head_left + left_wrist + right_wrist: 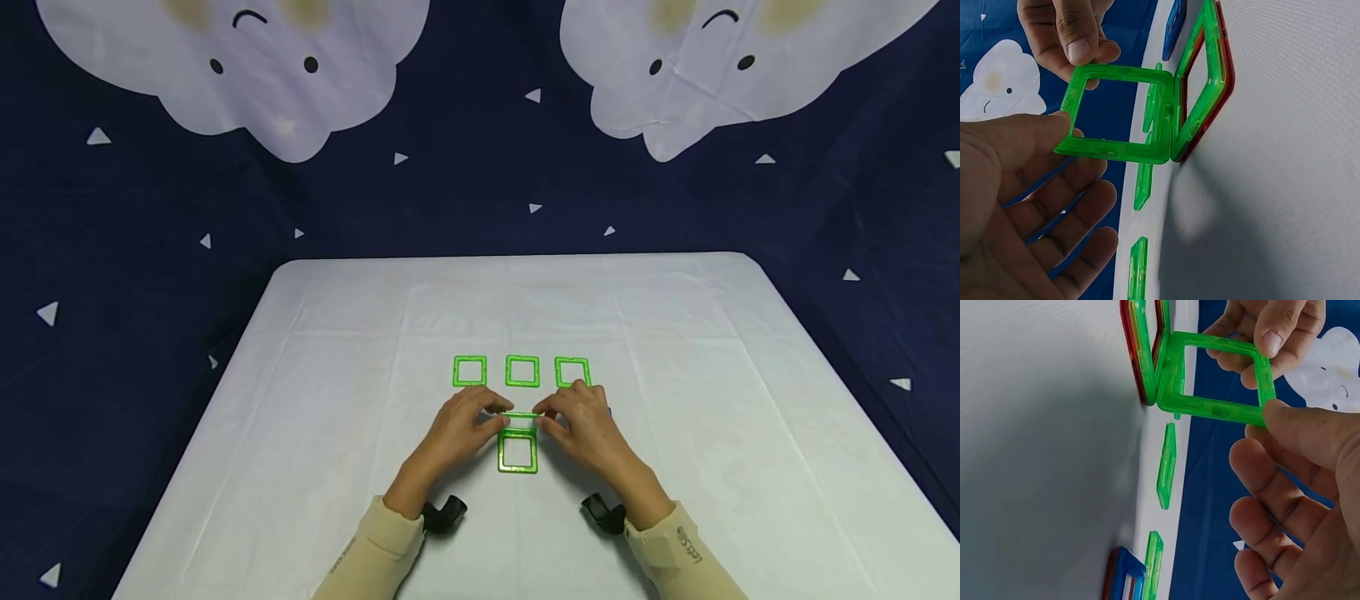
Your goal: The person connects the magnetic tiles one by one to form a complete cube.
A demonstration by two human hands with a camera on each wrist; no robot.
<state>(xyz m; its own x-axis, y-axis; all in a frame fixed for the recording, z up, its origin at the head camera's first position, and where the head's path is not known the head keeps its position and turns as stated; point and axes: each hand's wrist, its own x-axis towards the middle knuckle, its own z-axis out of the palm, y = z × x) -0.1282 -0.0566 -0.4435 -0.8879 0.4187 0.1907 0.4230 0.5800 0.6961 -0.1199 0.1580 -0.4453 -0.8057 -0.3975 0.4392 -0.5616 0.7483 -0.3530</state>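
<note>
Both hands hold one green square magnetic tile, an open frame, standing up from the table. My left hand pinches one side of its upper edge between thumb and fingertips. My right hand pinches the opposite side, and its other fingers are loosely bent in the right wrist view. The tile's lower edge meets the edge of a green square tile lying on the table. Beneath that lying tile shows a red tile of like shape, mostly hidden from above.
Behind the hands lie a left green tile, a middle green tile and a right green tile, in a row. A blue tile with red under it is mostly hidden by the right hand from above. White cloth covers the table.
</note>
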